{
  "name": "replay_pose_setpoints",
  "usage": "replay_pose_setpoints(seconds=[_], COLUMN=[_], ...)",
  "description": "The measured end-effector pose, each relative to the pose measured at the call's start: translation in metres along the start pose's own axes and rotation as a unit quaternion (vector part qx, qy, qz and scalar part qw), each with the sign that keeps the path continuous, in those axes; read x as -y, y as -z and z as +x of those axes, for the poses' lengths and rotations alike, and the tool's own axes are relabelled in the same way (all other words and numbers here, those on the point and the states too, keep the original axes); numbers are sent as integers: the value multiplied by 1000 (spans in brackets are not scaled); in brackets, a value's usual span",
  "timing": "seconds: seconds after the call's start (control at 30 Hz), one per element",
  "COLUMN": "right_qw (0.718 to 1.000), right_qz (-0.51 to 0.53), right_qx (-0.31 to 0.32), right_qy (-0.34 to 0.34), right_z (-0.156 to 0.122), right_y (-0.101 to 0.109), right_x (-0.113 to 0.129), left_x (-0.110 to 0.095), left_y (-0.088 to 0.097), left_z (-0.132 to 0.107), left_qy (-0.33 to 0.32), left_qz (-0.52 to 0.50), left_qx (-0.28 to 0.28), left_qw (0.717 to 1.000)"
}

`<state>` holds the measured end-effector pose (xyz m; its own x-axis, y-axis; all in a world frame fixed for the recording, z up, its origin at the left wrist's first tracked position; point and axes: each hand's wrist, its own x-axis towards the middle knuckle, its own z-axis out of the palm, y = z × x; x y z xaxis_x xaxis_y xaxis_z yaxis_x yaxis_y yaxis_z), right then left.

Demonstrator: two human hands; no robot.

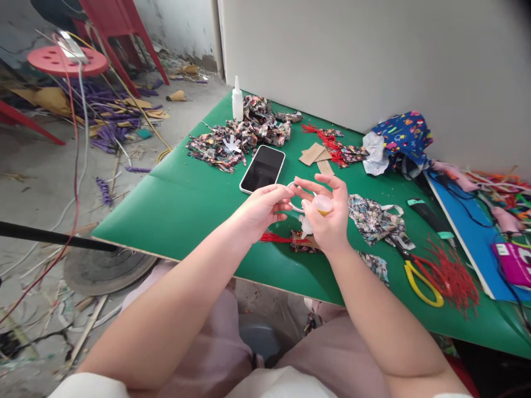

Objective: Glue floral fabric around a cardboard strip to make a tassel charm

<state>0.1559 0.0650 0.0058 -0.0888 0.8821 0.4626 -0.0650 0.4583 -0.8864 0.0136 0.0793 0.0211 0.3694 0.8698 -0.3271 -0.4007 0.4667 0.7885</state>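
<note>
My right hand point(335, 224) is wrapped round a small translucent glue bottle point(323, 203), its pale nozzle pointing down. Fingers of my left hand point(265, 210) are pinched at one end of a thin white curved strip point(296, 209), which runs across to my right fingertips. Below my hands, a patterned fabric piece point(299, 243) with a brown backing lies on the green table, red tassel strings point(274, 238) sticking out to its left. Part of that piece is hidden by my right hand. A black-screened phone point(263, 168) rests just beyond my left hand.
A white glue bottle point(237, 102) stands upright beside heaped patterned scraps point(224, 146). Brown card pieces point(314, 154) lie behind my hands. To the right are yellow-handled scissors point(418, 282), a dark cutter point(429, 217), red tassels point(454, 276) and a blue board point(460, 226).
</note>
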Motion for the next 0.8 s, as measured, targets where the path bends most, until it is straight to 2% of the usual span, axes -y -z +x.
replay_pose_setpoints(seconds=[0.6, 0.8], right_qw=[1000, 1000], right_qz=[-15, 9], right_qx=[-16, -23], right_qy=[-6, -9], right_z=[2, 2], right_y=[0, 0], right_x=[1, 2], left_x=[2, 3], left_y=[-2, -3], left_z=[0, -1], left_qy=[2, -2], left_qz=[27, 52], left_qx=[-2, -12], left_qw=[1000, 999])
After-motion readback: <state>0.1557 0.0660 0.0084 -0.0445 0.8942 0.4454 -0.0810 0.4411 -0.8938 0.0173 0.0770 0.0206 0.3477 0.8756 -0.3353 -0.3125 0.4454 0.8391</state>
